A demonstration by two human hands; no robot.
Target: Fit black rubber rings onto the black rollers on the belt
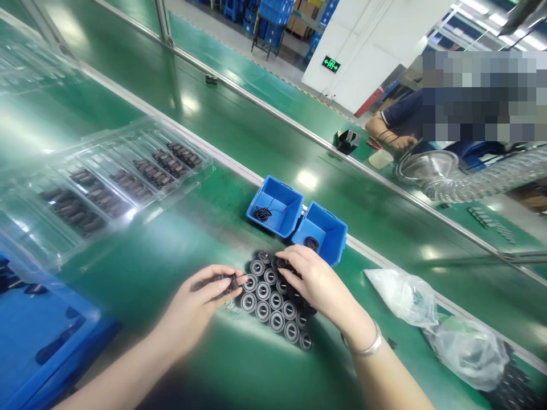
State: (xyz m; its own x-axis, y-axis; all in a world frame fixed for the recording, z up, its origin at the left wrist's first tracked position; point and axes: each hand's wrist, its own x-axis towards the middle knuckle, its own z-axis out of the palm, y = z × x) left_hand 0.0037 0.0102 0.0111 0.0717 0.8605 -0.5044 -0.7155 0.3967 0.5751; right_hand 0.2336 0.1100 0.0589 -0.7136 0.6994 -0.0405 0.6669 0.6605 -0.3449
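Note:
A cluster of round dark parts [277,322] with slotted centres stands in tight rows on the green tabletop. On its left side is my left hand [209,293], with fingers curled round small black parts [231,282]. My right hand [314,279] reaches over the cluster's far right side, thumb and fingertips closed at a round black part [280,262] in the back row. The hand hides several parts under it. Whether that part is lifted or still standing, I cannot tell.
Two blue bins [276,213] [329,233] stand behind the cluster, with black coiled pieces inside. Clear trays [123,142] of dark parts lie left, above a large blue crate [92,336]. Plastic bags [401,296] lie right. Across the rail [273,119], a person's arm [393,128] rests.

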